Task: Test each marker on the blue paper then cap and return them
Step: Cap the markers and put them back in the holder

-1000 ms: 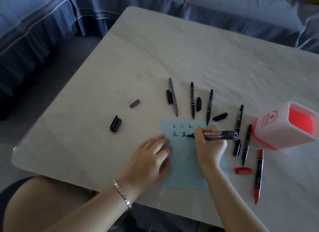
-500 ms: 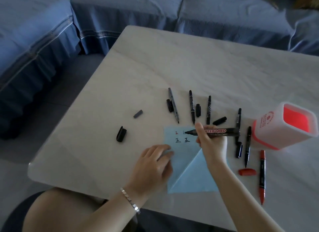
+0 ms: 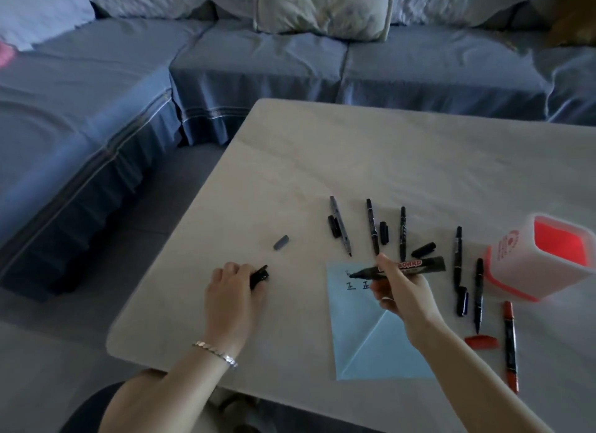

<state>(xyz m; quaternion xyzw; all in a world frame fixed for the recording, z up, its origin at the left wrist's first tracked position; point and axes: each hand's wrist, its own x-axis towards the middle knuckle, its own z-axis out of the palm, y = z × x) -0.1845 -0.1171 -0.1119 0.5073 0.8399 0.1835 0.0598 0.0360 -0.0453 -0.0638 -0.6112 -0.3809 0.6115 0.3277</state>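
Note:
My right hand [image 3: 401,291] holds a thick black whiteboard marker [image 3: 406,267] uncapped, lifted above the blue paper [image 3: 364,336], tip pointing left. The paper carries several written test marks near its top edge, and its lower right part is folded over. My left hand [image 3: 233,291] is out to the left on the table, its fingers curled round the marker's black cap [image 3: 259,276]. Several thin uncapped markers lie fanned beyond and right of the paper, with loose black caps between them. A red marker [image 3: 510,345] and its red cap [image 3: 481,341] lie at the right.
A white and red pen holder [image 3: 512,265] lies tipped on its side at the table's right edge. A small grey cap [image 3: 281,242] lies alone left of the markers. A blue sofa [image 3: 258,65] runs behind and to the left of the table.
My left hand left the paper and reached left to the black cap. My right hand lifted the whiteboard marker off the paper, whose lower right part has folded over. The camera tilted up.

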